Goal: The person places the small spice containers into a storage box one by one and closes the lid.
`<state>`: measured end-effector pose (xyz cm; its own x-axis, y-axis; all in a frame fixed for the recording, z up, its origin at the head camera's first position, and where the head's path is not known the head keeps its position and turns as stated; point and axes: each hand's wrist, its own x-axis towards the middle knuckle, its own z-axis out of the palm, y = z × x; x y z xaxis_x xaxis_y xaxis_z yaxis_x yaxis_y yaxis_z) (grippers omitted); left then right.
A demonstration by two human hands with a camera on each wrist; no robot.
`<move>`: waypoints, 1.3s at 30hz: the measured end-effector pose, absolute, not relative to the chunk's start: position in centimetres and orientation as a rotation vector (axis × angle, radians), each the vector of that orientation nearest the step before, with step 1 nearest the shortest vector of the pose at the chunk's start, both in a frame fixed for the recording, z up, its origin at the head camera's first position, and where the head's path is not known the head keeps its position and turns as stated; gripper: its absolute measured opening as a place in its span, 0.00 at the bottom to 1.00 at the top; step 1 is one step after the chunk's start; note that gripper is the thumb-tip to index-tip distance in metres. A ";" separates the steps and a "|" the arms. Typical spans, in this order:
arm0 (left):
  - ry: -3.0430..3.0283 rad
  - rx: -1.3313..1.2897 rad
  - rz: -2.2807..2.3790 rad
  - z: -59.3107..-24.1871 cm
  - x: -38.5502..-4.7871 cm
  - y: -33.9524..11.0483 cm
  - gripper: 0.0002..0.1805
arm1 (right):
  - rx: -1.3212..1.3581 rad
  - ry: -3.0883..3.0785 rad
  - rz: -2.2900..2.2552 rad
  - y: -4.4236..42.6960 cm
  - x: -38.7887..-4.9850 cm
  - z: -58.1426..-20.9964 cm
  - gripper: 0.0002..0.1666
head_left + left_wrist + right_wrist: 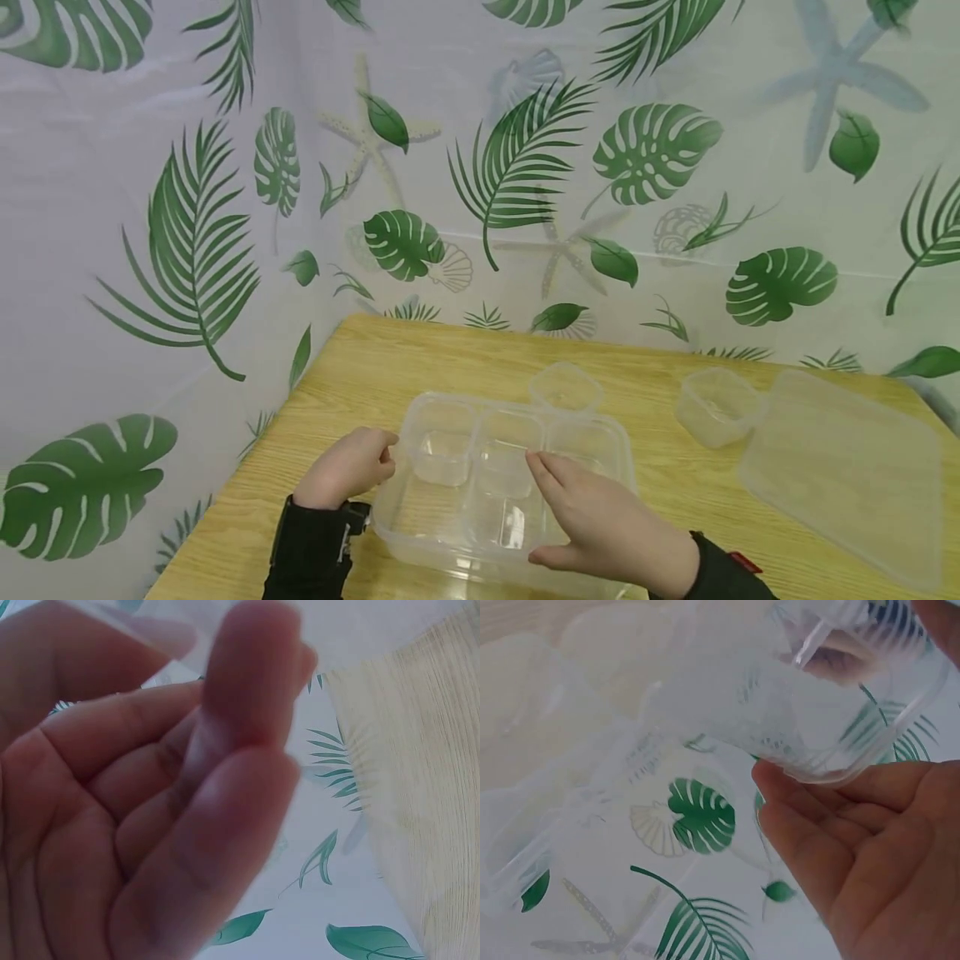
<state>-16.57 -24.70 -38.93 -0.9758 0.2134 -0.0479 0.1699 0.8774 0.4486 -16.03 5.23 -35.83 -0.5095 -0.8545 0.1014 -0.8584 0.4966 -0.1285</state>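
A large clear plastic box [420, 546] stands on the table, with small clear tubs such as the left one [442, 471] inside it along the far side. My left hand [348, 467] is at the box's left rim, its fingers loosely bent. In the left wrist view those fingers [247, 682] show close up, a plastic edge behind them. Over the right half of the box is my right hand [600, 521], fingers straight and thumb spread apart. In the right wrist view its fingertips [769, 776] touch a clear rounded rim [836, 778].
Just behind the box sits a small clear tub [566, 390]. Farther right stands another clear tub [716, 408], beside a large flat translucent lid [847, 479]. A white curtain with green leaves [510, 183] hangs behind and left of the wooden table [660, 467].
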 end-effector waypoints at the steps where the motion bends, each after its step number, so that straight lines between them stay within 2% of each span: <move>1: 2.952 0.299 0.691 -38.9 -16.6 -24.7 0.10 | 1.548 -2.718 0.236 5.2 -16.1 -35.8 0.52; 9: 2.946 0.296 0.679 -38.5 -16.8 -24.8 0.09 | 1.571 -2.791 0.192 5.0 -16.8 -35.9 0.50; 18: 2.943 0.282 0.705 -38.5 -16.7 -24.7 0.09 | 1.613 -2.859 0.148 5.5 -17.5 -36.8 0.43; 39: 2.965 0.280 0.719 -38.7 -16.4 -24.6 0.09 | 1.687 -2.907 0.138 6.6 -17.9 -37.8 0.41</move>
<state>-16.36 -24.64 -38.69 -0.9803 0.1950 -0.0327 0.1583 0.8733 0.4608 -17.90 6.63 -37.83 -0.4785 -0.8652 -0.1499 -0.8472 0.4998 -0.1803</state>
